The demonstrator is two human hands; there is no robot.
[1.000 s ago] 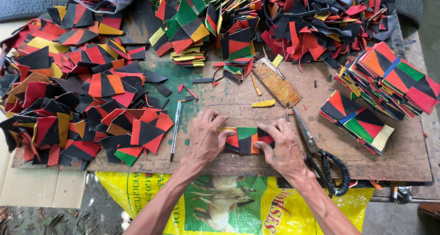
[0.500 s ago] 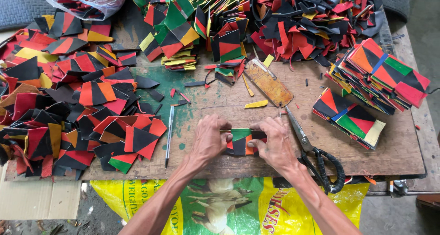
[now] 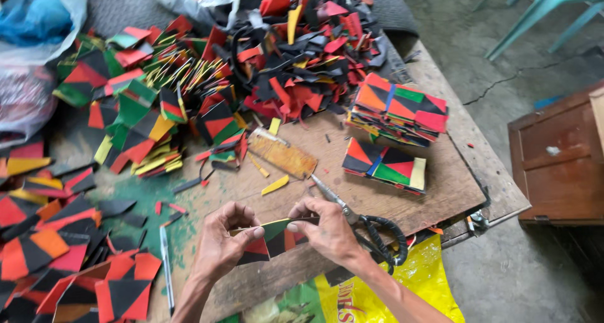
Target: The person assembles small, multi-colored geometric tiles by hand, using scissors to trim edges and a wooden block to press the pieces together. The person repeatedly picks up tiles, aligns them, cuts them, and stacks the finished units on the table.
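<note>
Both hands up off the table [image 3: 440, 191], holding one patchwork piece [image 3: 272, 238] (black/red/green/orange triangles) between them, near the front edge. Left hand [image 3: 223, 241] curled, thumb + fingertips pinching the piece's left end; forearm comes in from bottom centre. Right hand [image 3: 327, 232] palm-down, fingers clamped on the top right edge; wrist angled toward bottom right.

Scissors [image 3: 368, 225] lie just beside the right hand, blades pointing up-left, black loops at the table's front edge. Pen [image 3: 165, 260] lies left of the left hand. Bare wood in front of the hands, w/ a yellow strip [image 3: 275, 185] and brown ruler-like bar [image 3: 282, 154]. Stacked finished squares [image 3: 385, 165] well apart on the right; loose pieces [image 3: 69, 260] crowd the left side. Yellow sack [image 3: 377, 291] hangs below the edge.

Vs 0.5 s ago: the piece lay flat, pressed under both hands; now lifted and tilted. View has also swung right
</note>
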